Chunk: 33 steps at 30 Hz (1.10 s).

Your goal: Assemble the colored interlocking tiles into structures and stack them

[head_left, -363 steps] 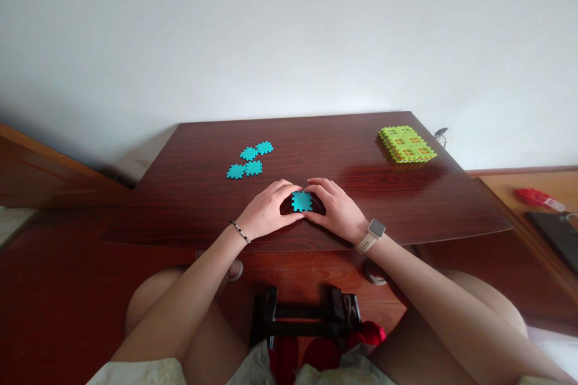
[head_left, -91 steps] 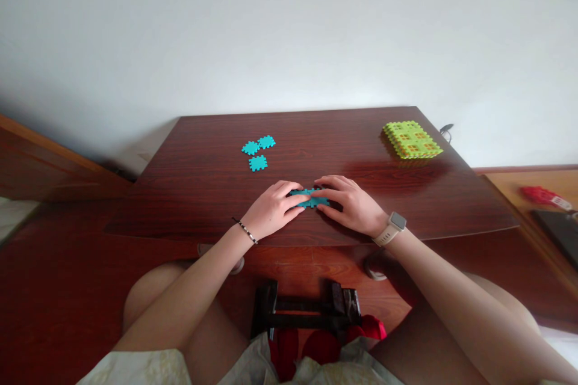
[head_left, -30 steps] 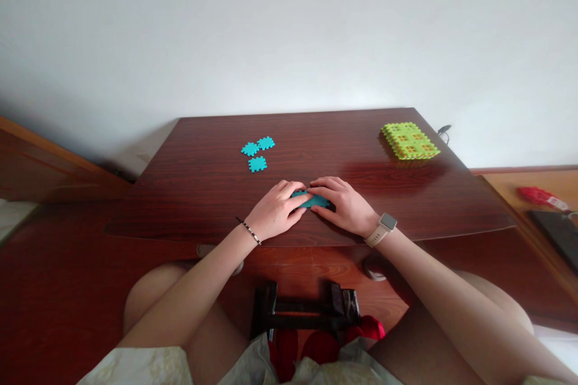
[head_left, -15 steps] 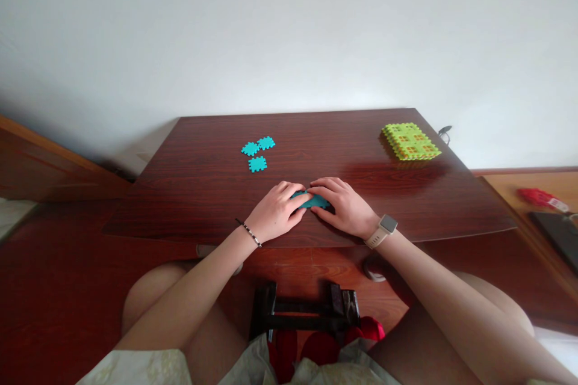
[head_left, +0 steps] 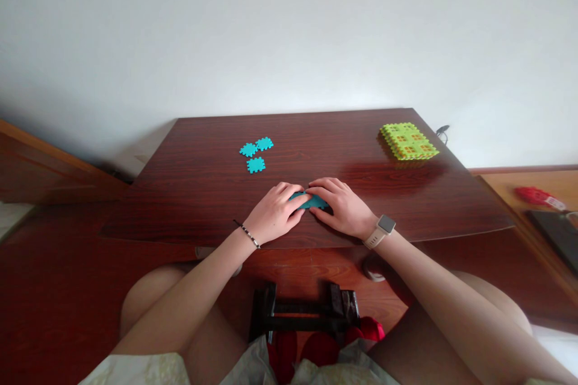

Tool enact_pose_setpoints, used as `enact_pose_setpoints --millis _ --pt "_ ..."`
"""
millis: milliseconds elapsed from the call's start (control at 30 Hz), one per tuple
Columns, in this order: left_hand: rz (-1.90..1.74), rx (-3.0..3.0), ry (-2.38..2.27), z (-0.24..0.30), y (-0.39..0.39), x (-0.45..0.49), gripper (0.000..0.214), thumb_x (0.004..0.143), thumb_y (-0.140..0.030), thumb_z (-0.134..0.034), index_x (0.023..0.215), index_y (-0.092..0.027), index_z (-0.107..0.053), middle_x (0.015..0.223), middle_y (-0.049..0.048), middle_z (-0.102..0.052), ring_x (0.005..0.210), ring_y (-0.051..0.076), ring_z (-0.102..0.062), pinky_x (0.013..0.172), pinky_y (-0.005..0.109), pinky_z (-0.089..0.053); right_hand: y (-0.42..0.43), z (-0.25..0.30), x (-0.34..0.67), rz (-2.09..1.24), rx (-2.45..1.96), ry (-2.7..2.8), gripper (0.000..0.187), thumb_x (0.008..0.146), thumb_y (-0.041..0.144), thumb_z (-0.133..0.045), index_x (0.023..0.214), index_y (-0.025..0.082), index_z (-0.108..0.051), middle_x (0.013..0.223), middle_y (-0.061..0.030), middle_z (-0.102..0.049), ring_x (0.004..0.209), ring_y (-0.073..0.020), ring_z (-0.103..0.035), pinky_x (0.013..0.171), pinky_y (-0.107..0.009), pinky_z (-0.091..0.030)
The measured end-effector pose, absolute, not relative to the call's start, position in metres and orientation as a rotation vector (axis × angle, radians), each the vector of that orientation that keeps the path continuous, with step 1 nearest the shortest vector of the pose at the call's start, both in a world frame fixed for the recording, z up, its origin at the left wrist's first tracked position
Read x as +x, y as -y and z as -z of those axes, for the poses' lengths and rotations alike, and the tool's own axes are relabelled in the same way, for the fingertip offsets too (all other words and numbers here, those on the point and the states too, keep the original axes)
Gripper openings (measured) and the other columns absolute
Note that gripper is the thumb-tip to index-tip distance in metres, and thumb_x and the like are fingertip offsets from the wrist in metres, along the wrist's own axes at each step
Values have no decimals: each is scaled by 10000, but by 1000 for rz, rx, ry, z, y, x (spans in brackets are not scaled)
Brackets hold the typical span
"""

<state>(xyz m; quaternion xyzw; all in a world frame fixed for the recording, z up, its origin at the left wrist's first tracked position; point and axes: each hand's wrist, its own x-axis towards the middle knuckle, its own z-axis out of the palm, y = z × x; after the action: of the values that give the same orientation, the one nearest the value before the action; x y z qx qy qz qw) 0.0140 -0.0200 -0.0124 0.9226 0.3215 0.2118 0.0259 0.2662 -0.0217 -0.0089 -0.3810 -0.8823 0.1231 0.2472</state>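
My left hand [head_left: 275,213] and my right hand [head_left: 341,207] meet over the near middle of the dark wooden table [head_left: 203,192]. Both have their fingers curled and pressed onto joined teal puzzle pieces [head_left: 310,200], which show only as a thin strip between the fingertips; most of the piece is hidden. Three loose teal pieces [head_left: 255,153] lie flat farther back and to the left. A bracelet is on my left wrist and a watch [head_left: 380,230] on my right.
A stack of lime-green puzzle tiles [head_left: 407,141] sits at the table's far right corner. A dark stool frame [head_left: 306,313] stands under the table between my knees. To the right, a lower surface holds a red object [head_left: 537,197] and a dark flat item [head_left: 557,234].
Twelve seconds ago several loose teal pieces lay at the back and I held one upright; now three lie there and the held pieces are flatter. Over the last second my hands barely moved.
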Motion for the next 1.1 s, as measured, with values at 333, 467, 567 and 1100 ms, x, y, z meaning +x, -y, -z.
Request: enact_pose_setpoints --millis 333,467,567,1100 --pt "-649 2834 -989 11 21 14 351 1079 -218 -566 1415 -218 -664 1360 140 -667 1232 304 -608 1100 537 -575 22 9 266 -348 -1027 2400 381 1046 355 -666 1415 260 -665 1421 -138 -691 1325 -357 -623 1119 -595 -539" --pt "-652 2834 -991 11 20 14 353 1080 -222 -562 1417 -239 -663 1363 130 -660 1236 301 -613 1102 535 -573 21 9 266 -355 -1015 2394 389 1045 352 -660 1427 276 -664 1419 -135 -693 1324 -358 -626 1121 -601 -538" --pt "-646 2830 -989 11 20 14 350 1081 -227 -563 1416 -232 -666 1361 132 -660 1241 301 -611 1107 529 -570 22 9 266 -350 -1018 2398 390 1044 349 -667 1425 268 -662 1424 -135 -690 1329 -357 -622 1126 -596 -536" --pt "-752 2633 -1177 2 -10 -25 386 1075 -289 -600 1459 -251 -609 1430 116 -640 1348 298 -604 1214 541 -504 23 9 267 -330 -1035 2415 386 1060 366 -650 1430 257 -649 1461 -146 -670 1358 -362 -607 1126 -603 -535"
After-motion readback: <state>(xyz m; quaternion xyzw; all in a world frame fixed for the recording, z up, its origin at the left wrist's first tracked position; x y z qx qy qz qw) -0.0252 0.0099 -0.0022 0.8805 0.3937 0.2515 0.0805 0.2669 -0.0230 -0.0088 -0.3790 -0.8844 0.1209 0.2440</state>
